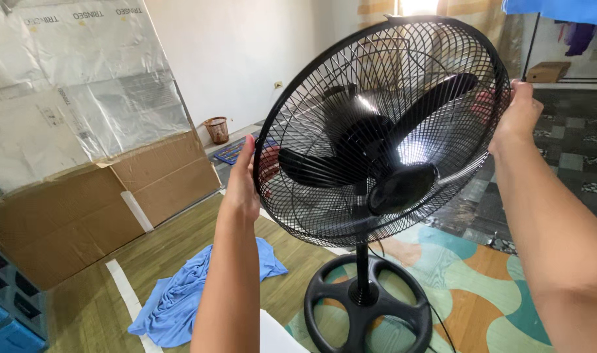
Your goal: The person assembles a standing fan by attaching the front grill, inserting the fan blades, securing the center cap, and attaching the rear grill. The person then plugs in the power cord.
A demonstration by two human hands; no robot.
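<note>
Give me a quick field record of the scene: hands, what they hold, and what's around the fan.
left hand: grips left rim of fan guard
right hand: grips right rim of fan guard
fan guard: black wire cage, blades inside
stand: black pole on round base
floor near base: blue cloth, patterned mat
left side: cardboard sheets leaning
background: small bin by wall

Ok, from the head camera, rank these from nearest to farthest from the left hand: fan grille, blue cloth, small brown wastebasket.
1. Fan grille: the left hand grips its left rim.
2. Blue cloth: on the floor below the hand.
3. Small brown wastebasket: by the far wall, behind the hand.
</note>
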